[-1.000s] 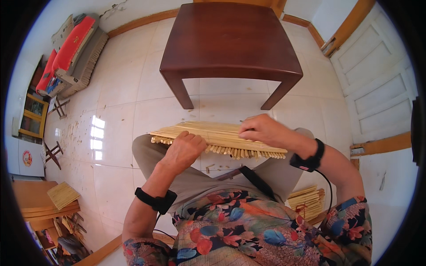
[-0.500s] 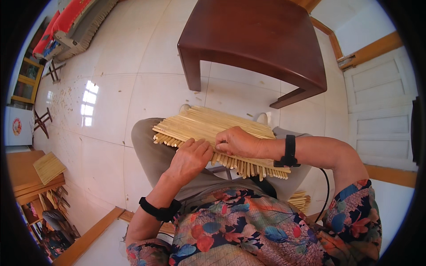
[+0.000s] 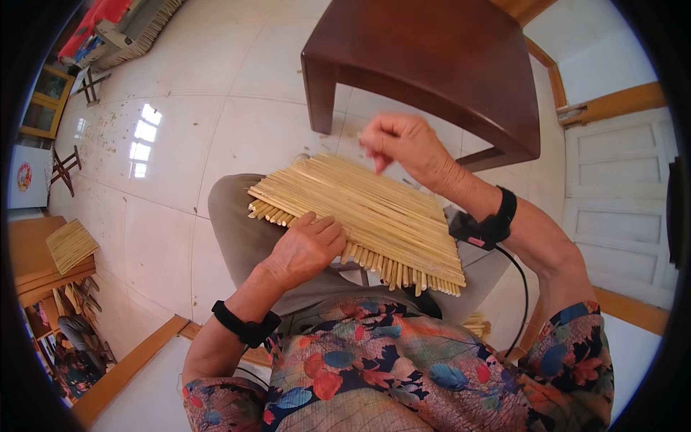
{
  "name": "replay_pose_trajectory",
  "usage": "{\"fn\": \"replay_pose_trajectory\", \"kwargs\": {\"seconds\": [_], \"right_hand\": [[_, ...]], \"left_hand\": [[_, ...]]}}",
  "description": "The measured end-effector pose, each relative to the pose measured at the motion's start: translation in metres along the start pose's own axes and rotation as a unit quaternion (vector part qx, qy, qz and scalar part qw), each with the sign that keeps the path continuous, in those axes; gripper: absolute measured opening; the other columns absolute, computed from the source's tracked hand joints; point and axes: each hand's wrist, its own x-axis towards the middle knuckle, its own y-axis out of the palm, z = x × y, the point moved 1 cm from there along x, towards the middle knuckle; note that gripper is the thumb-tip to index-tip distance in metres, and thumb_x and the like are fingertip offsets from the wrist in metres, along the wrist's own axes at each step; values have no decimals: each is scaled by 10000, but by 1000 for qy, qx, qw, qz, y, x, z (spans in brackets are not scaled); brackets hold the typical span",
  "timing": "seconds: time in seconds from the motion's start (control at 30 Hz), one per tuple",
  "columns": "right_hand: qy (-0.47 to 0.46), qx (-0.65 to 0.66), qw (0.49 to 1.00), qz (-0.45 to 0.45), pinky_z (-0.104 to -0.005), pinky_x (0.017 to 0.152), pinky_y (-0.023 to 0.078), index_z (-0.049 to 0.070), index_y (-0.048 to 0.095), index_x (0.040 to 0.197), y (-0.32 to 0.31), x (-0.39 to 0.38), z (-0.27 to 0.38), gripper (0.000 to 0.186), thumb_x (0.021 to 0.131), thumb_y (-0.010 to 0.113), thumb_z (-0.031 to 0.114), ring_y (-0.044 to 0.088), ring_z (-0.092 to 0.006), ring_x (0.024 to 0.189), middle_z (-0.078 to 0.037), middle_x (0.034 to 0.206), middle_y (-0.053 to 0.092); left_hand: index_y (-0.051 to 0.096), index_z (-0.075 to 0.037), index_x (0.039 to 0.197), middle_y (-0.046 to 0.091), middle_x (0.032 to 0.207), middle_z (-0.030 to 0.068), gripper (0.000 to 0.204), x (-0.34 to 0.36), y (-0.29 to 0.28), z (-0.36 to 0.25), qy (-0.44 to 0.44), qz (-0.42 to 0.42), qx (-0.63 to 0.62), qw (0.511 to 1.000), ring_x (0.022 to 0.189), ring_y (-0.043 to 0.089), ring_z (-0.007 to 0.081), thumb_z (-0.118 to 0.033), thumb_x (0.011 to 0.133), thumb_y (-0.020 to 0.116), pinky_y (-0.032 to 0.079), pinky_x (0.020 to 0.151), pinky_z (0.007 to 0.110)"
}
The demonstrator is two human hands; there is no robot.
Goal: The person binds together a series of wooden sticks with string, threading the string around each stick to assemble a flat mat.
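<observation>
Across my lap lies a mat of pale yellow stalks (image 3: 374, 209), laid side by side in two layers, with cut ends sticking out along its near edge. My left hand (image 3: 306, 246) is closed over that near edge, left of its middle, fingers on top and the thumb out of sight. Above the far right part of the mat, my right hand (image 3: 404, 147) is raised in the air, clear of the stalks. Its fingers are curled together in a pinch; any thread or other thin thing in them is too fine to make out.
A dark red-brown wooden table or bench (image 3: 425, 57) stands just beyond my knees. Another stalk mat (image 3: 72, 246) lies on wooden furniture at the left. More stalks (image 3: 476, 325) show low by my right side. Folding stools (image 3: 65, 171) and scattered bits are on the tiled floor.
My right hand has lifted off the near edge of the mat and swung up and away to the far right. My left hand stays on the near edge.
</observation>
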Motion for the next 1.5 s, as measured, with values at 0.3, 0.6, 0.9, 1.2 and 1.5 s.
{"fn": "replay_pose_trajectory", "kwargs": {"seconds": [0.3,0.6,0.9,1.2,1.5], "right_hand": [[-22,-333,940,76,-379,705,541,-19,665,904,-12,-64,-27,238,919,625,215,670,-312,752,-131,814,689],[-22,-359,913,193,-449,935,479,12,549,1315,17,-159,-32,660,867,694,475,575,-391,1121,-226,1217,593],[183,-264,943,-86,-411,961,480,-16,606,1215,-55,-208,-112,482,928,623,370,610,-355,1103,-226,1181,627],[219,-178,943,-175,-385,923,502,-46,570,1274,-53,-247,-133,552,908,664,356,656,-320,1056,-231,1153,655],[331,174,926,-49,-429,748,618,-93,248,1476,-25,-217,-122,878,949,593,518,671,-392,1029,-358,1444,363]], "left_hand": [[612,-26,1029,646,1083,125,255,-5,6,-6,-26,-72,37,996,1140,609,294,-85,782,600,442,1008,475],[617,-31,1181,633,1254,118,409,-40,-4,-16,-196,-108,29,974,1288,524,304,-95,790,718,282,1140,537],[597,-53,1226,600,1299,118,404,-26,17,23,-105,-33,125,986,1302,512,308,-33,823,580,302,1125,567],[610,-25,976,667,995,123,212,-2,-60,-9,2,-54,126,991,1026,650,297,-47,765,593,502,894,408],[564,-27,838,624,871,115,113,-43,-233,-96,-48,-23,267,962,870,640,290,-36,731,599,508,818,410]]}}
